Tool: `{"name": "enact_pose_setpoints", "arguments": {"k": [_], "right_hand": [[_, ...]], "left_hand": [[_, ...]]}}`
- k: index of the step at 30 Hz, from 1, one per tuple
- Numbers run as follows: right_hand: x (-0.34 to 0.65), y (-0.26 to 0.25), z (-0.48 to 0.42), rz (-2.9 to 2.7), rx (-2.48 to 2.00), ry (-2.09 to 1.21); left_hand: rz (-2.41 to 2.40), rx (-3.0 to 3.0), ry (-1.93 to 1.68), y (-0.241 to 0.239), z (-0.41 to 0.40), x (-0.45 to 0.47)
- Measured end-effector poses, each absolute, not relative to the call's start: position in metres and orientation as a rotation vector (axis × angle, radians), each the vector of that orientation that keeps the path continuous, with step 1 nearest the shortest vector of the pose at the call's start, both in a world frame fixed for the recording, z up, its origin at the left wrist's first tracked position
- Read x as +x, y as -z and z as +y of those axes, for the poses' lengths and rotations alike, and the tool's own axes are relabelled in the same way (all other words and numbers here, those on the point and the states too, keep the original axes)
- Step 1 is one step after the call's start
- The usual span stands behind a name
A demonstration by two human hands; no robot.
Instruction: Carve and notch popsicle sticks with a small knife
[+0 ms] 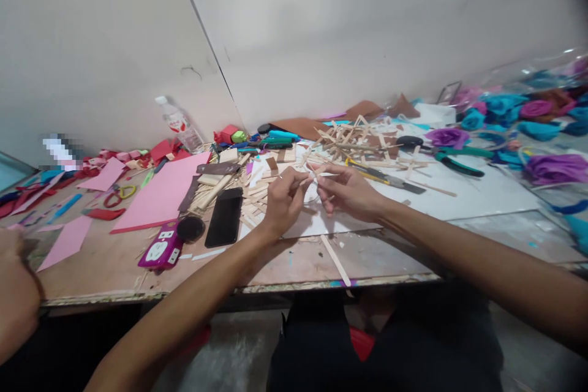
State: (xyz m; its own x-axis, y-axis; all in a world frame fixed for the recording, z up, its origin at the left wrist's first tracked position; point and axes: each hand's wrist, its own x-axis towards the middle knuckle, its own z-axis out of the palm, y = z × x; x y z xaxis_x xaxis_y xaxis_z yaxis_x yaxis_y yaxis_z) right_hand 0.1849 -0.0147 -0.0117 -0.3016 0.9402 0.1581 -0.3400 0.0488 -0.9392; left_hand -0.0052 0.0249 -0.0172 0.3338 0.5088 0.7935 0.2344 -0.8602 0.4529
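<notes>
My left hand [285,201] and my right hand [353,193] meet over the white board [340,226] at the middle of the table, both with fingers pinched. A small pale wooden stick piece [327,176] shows at the fingertips of my right hand. What my left fingers pinch is mostly hidden behind them. Under and left of my left hand lie loose wooden craft sticks [257,202]. One whole craft stick [336,261] points toward the front edge, below my hands. Behind my right hand lies a yellow and black utility knife [390,179].
Left stand a black phone [224,217], a purple gadget [160,247] and pink paper [160,191]. At the back are a pile of stick frames [353,141] and a bottle [178,124]. Green-handled pliers [459,159] and paper flowers [500,110] lie right. Another person's arm [18,294] rests far left.
</notes>
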Motion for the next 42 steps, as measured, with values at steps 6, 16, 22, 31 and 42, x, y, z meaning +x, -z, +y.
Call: {"name": "enact_pose_setpoints", "arguments": {"k": [6,16,22,31,42], "right_hand": [[0.185,0.011,-0.018,-1.228,-0.708,-1.506],[0.181,0.0,-0.018,-1.247,-0.793,-1.32],[0.188,0.005,-0.016,-1.233,-0.985,-1.128],[0.189,0.018,-0.018,-1.448,-1.089,-0.868],[0.199,0.007,-0.016,-1.646,-1.102,-0.606]], "left_hand": [[0.668,2.432,-1.524,0.017,0.027,-0.01],[0.823,2.219,-1.462,0.014,0.024,-0.001],[0.906,2.23,-1.331,0.012,0.021,-0.006],[0.992,2.179,-1.238,0.016,0.018,-0.007],[0.987,2.184,-1.2,0.014,0.011,-0.005]]}}
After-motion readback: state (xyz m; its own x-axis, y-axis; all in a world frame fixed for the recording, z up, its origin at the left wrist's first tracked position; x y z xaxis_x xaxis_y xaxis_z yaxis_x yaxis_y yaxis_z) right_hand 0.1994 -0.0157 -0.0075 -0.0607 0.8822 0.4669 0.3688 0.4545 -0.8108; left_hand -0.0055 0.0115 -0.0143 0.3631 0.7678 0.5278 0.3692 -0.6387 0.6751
